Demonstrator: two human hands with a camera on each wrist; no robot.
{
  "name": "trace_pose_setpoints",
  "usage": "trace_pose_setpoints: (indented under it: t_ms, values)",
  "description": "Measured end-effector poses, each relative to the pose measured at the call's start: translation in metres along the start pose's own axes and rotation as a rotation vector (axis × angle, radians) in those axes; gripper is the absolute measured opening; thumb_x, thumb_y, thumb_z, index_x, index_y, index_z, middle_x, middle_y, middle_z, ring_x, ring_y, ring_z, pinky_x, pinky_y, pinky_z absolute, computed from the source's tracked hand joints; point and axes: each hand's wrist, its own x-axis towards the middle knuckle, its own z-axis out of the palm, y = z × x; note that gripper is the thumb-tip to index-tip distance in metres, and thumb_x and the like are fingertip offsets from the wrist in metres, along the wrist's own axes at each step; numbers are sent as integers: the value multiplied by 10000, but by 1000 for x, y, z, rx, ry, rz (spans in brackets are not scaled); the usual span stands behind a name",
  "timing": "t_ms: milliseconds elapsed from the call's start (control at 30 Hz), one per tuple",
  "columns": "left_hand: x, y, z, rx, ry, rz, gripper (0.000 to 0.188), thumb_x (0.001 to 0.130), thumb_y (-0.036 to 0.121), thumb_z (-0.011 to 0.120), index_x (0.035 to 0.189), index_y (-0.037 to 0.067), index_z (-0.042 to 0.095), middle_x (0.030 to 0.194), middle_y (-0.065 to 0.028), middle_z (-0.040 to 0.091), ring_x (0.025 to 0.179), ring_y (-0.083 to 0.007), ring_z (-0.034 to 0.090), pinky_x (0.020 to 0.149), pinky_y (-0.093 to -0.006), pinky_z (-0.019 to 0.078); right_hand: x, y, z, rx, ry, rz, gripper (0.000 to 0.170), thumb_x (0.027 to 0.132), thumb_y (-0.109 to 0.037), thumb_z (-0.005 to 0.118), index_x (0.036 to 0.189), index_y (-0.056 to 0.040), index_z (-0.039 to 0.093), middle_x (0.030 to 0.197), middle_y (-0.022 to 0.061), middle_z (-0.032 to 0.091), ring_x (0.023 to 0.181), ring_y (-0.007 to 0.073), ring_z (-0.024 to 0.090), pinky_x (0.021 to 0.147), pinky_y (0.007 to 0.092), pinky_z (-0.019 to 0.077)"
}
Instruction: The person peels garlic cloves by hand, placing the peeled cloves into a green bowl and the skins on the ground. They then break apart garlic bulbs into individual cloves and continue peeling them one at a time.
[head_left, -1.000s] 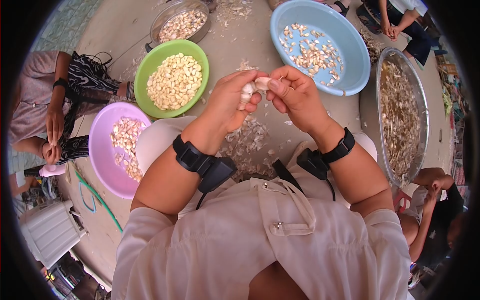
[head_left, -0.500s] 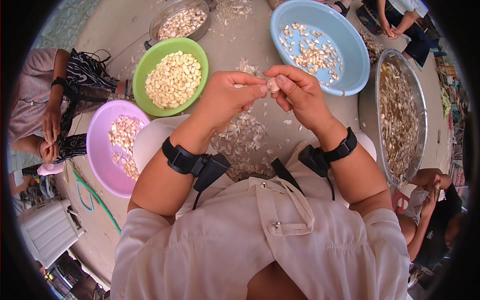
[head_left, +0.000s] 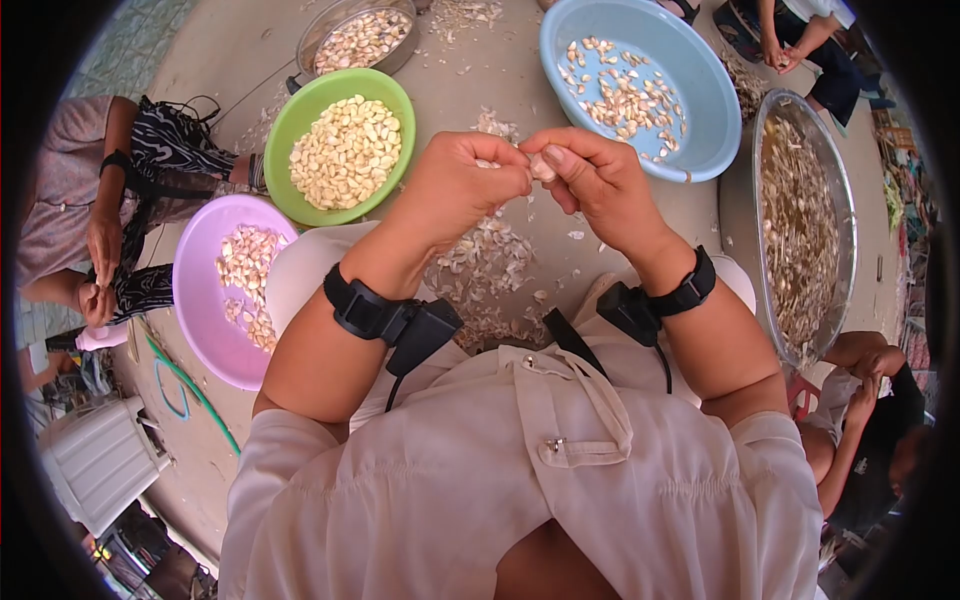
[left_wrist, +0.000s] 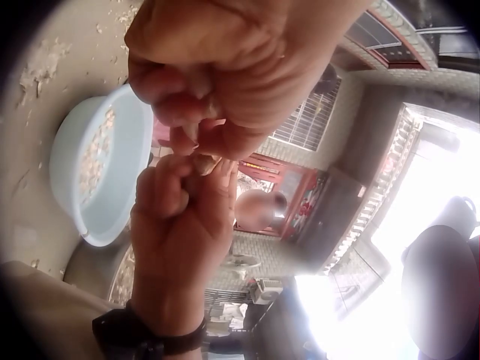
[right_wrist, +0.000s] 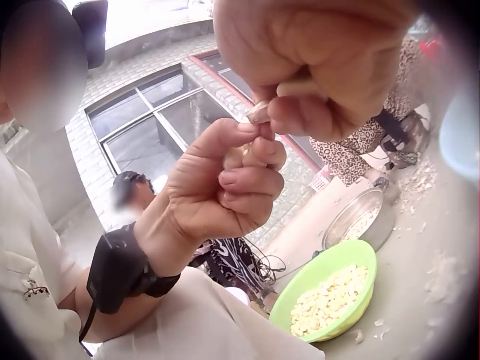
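In the head view a garlic clove (head_left: 541,168) is pinched between the thumb and forefinger of my right hand (head_left: 605,190). My left hand (head_left: 450,190) meets it there, its thumb and fingertip right at the clove. More pale garlic (head_left: 487,164) shows inside the curled left fingers, mostly hidden. The right wrist view has the clove (right_wrist: 259,114) between both hands' fingertips, with loose skin on it. Below the hands, a heap of papery garlic skins (head_left: 485,260) lies on the ground.
A green basin (head_left: 283,185) of peeled cloves and a purple basin (head_left: 200,300) stand left. A blue basin (head_left: 715,130) with cloves is ahead right, beside a large metal tub (head_left: 738,210). Behind the green one is a metal pan (head_left: 405,55). Other people sit at both sides.
My left hand has turned and its thumb and forefinger have come to the clove; the garlic in its palm is now mostly covered. The right hand keeps pinching close to the same place.
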Motion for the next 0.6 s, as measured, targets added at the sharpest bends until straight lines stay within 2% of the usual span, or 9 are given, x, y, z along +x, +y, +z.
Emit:
trace_pose_setpoints:
  t_ms: [100, 200, 300, 400, 600]
  values:
    - [2, -2, 1, -110, 2, -3, 77, 754, 30, 589, 797, -32, 608, 680, -68, 589, 487, -56, 412, 429, -178, 299, 0, 4, 0, 29, 32, -8, 228, 887, -150, 509, 1050, -15, 593, 704, -3, 550, 539, 50, 427, 474, 185, 359]
    - [2, -3, 1, -201, 15, -34, 105, 769, 56, 591, 833, -27, 597, 729, -77, 592, 506, -61, 427, 435, -178, 308, 1, 5, 1, 102, -36, 17, 293, 876, -171, 538, 1122, -12, 556, 735, -2, 554, 558, 48, 421, 488, 188, 362]
    - [3, -6, -2, -300, -45, -35, 116, 782, 73, 593, 848, -21, 591, 764, -80, 592, 516, -63, 433, 442, -174, 317, 1, 2, -2, 129, -94, 56, 350, 878, -197, 541, 1172, -9, 518, 771, -3, 551, 567, 48, 403, 492, 186, 354]
    - [2, -4, 0, -338, -37, -48, 107, 785, 73, 593, 842, -18, 592, 774, -79, 589, 518, -63, 430, 451, -169, 323, 2, 3, -3, 237, -75, 135, 347, 887, -213, 526, 1165, -5, 520, 764, 4, 540, 553, 51, 404, 477, 182, 336]
    - [1, -9, -2, -326, -183, 17, 111, 774, 54, 598, 851, -26, 597, 768, -95, 593, 516, -59, 431, 460, -162, 324, 5, 8, -7, 627, -86, 218, 296, 898, -188, 500, 1108, 19, 518, 722, 19, 526, 509, 60, 434, 463, 180, 332]
